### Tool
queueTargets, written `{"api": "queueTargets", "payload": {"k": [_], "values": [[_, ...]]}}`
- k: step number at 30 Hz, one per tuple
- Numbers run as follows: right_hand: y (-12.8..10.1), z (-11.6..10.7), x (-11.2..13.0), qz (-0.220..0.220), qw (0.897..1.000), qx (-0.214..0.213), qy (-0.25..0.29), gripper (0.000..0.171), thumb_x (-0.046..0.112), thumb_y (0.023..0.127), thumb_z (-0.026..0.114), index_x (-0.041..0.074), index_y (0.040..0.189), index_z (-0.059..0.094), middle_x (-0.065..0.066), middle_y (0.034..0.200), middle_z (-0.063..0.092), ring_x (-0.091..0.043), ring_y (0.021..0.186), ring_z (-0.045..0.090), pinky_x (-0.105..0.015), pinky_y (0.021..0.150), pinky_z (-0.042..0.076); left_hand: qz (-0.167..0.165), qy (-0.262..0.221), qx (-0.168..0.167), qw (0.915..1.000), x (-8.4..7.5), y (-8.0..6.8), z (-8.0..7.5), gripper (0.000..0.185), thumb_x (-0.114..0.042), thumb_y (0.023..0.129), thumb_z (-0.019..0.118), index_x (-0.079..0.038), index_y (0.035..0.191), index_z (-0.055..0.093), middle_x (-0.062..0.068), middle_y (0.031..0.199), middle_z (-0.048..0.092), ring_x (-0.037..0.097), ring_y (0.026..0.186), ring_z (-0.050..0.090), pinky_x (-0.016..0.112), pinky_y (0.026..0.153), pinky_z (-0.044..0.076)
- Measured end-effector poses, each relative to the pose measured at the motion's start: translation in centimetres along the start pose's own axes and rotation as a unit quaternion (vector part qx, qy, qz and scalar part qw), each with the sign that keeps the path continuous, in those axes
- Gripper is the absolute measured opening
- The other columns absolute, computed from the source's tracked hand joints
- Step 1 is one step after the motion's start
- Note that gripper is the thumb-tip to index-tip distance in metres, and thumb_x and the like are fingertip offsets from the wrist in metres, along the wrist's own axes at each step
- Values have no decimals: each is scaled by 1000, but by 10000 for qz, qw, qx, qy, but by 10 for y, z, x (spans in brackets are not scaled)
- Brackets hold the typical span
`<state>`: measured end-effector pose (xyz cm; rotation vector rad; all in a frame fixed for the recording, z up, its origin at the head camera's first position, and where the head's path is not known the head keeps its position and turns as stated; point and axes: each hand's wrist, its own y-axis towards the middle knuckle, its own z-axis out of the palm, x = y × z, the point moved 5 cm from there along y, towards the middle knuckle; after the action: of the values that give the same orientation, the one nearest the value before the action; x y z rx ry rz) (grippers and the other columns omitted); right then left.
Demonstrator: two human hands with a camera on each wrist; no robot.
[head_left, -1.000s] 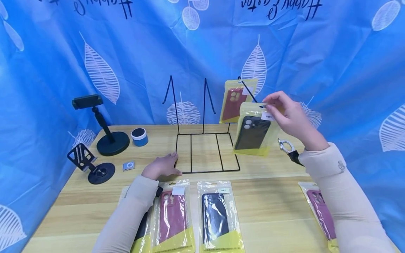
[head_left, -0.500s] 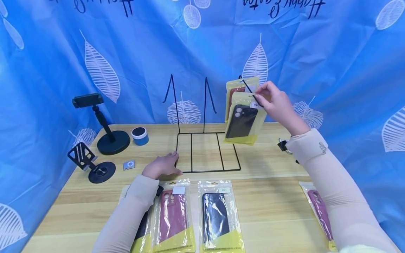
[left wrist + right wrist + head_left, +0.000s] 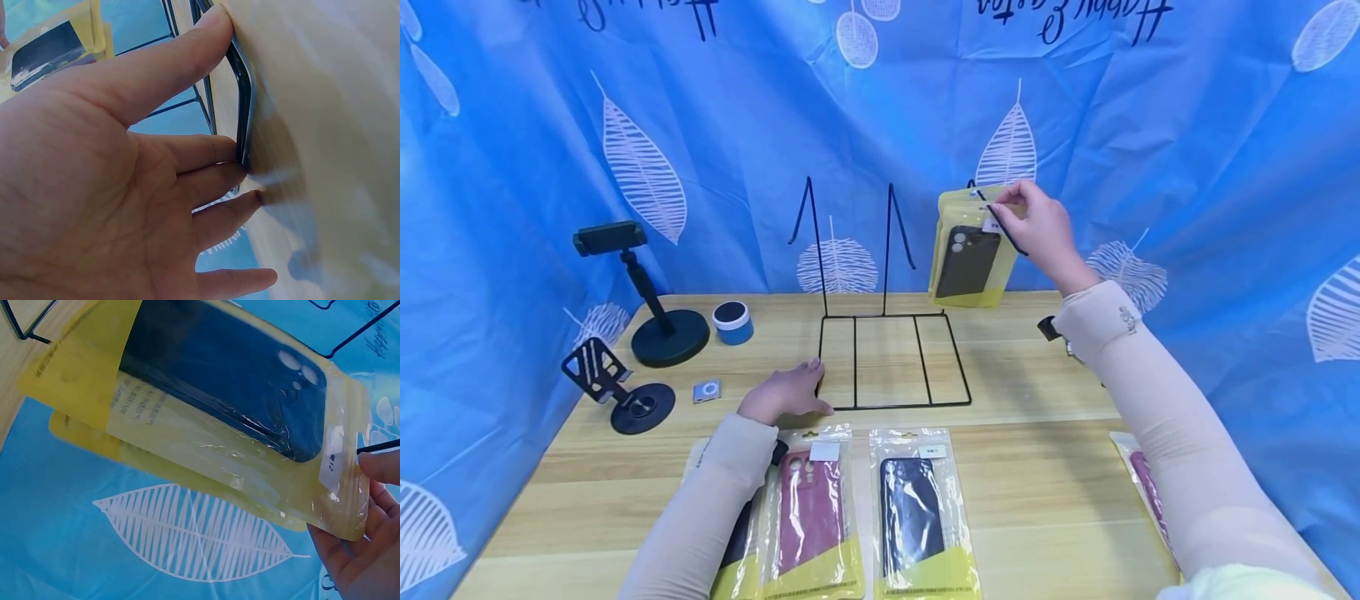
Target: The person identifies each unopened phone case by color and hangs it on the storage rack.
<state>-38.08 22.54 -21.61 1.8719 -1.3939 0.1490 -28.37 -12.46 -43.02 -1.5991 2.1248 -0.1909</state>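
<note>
My right hand (image 3: 1041,229) pinches the top edge of a clear-and-yellow pouch with a dark phone case (image 3: 967,262) inside. A rack prong passes through the pouch's hang hole, as the right wrist view shows. Behind it on the same prong hangs another yellow pouch (image 3: 150,459), almost wholly covered. My left hand (image 3: 786,393) rests at the left front corner of the black wire rack (image 3: 910,406), thumb and fingertips touching its base bar, fingers nearly straight. The rack's left and middle prongs bear nothing.
On the table lie a pouched pink case (image 3: 811,517), a pouched dark case (image 3: 912,517) and two partly hidden pouches. Phone stands (image 3: 670,337) (image 3: 643,408), a blue jar (image 3: 733,323) and a small silver player (image 3: 707,391) stand left. A blue curtain (image 3: 737,125) hangs behind.
My right hand has moved left and back, sliding the dark case's pouch along the prong until it covers the pink one. My left hand has stayed at the rack's corner.
</note>
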Motion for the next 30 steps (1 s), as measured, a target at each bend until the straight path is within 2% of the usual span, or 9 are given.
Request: {"api": "queueTargets", "payload": {"k": [7, 14, 19, 22, 24, 30], "values": [[11, 6, -4, 221, 9995, -208, -128, 30, 32, 100, 59, 6, 114, 60, -14, 125, 69, -32, 125, 59, -50, 108, 40, 14, -28, -27, 10000, -1, 0, 1, 89, -42, 93, 66, 2, 156, 22, 21, 165, 16, 40, 152, 18, 66, 119, 18], [14, 8, -3, 302, 9993, -232, 31, 31, 32, 100, 58, 5, 115, 59, -14, 128, 67, -31, 128, 57, -48, 111, 39, 13, -54, -38, 10000, -2, 0, 0, 89, -42, 93, 67, 2, 156, 21, 21, 165, 15, 39, 152, 17, 66, 119, 17], [17, 6, -6, 288, 9992, -267, 16, 36, 36, 100, 59, 7, 120, 60, -11, 128, 66, -28, 124, 58, -46, 106, 43, 50, -72, -49, 9999, -2, 0, -2, 89, -41, 92, 67, 3, 155, 22, 22, 164, 15, 40, 151, 17, 67, 118, 17], [16, 0, -11, 298, 9988, -395, 64, 39, 39, 99, 59, 9, 123, 60, -8, 129, 66, -25, 120, 58, -42, 99, 46, 34, -84, -46, 9999, 0, 0, -2, 90, -42, 92, 67, 2, 156, 21, 21, 165, 14, 40, 152, 16, 66, 119, 16], [13, -7, -15, 322, 9980, -527, 97, 40, 40, 98, 60, 10, 125, 60, -7, 130, 65, -24, 121, 57, -40, 100, 47, 39, -73, -57, 9999, 1, 1, -2, 90, -43, 92, 67, 2, 156, 21, 21, 165, 14, 40, 152, 16, 66, 119, 16], [-11, -32, -25, 511, 9956, -783, 31, 47, 43, 98, 59, 14, 135, 55, -5, 139, 58, -24, 131, 50, -41, 111, 42, 62, -112, -71, 9999, 0, 1, 0, 90, -42, 92, 68, 2, 156, 22, 21, 164, 15, 40, 151, 17, 65, 119, 18]]}}
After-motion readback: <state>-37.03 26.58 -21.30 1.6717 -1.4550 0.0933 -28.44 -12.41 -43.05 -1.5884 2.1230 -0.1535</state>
